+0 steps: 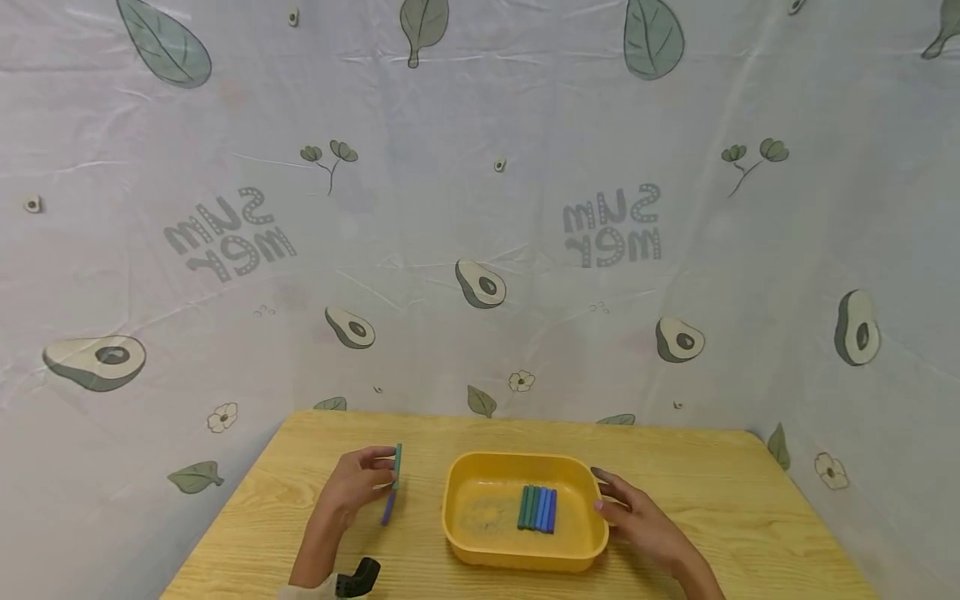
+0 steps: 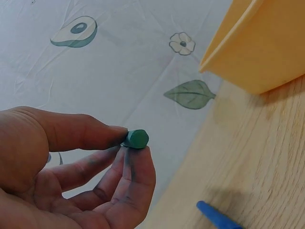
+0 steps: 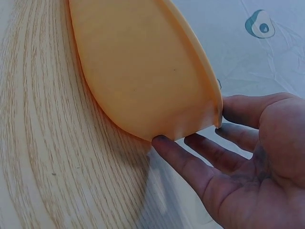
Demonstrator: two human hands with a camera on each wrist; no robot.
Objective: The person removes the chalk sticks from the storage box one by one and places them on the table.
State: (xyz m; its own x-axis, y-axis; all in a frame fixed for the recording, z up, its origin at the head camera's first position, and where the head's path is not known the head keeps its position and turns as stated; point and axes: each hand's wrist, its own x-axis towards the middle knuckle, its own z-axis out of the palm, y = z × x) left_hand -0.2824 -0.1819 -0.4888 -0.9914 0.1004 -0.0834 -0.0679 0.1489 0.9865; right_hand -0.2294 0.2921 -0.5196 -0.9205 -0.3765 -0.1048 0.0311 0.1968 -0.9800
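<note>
My left hand [image 1: 358,483] pinches a green pastel stick [image 2: 138,139] between thumb and fingertips, its end facing the left wrist camera. Dark smudges mark the fingers. Below it on the table lies a blue-violet pastel stick [image 1: 388,507]. The yellow plastic tray [image 1: 525,560] stands right of that hand. At the tray's right end my right hand [image 1: 637,518] grips the wall, thumb at the rim and fingers against the outside. Inside the tray, several green, blue and violet pastel sticks [image 1: 537,509] lie side by side in a row.
The wooden table [image 1: 720,500] extends around the tray on all sides. Behind it hangs a pale curtain [image 1: 450,208] printed with avocados and leaves. A black strap piece [image 1: 358,577] sits on the left wrist, by a light sleeve.
</note>
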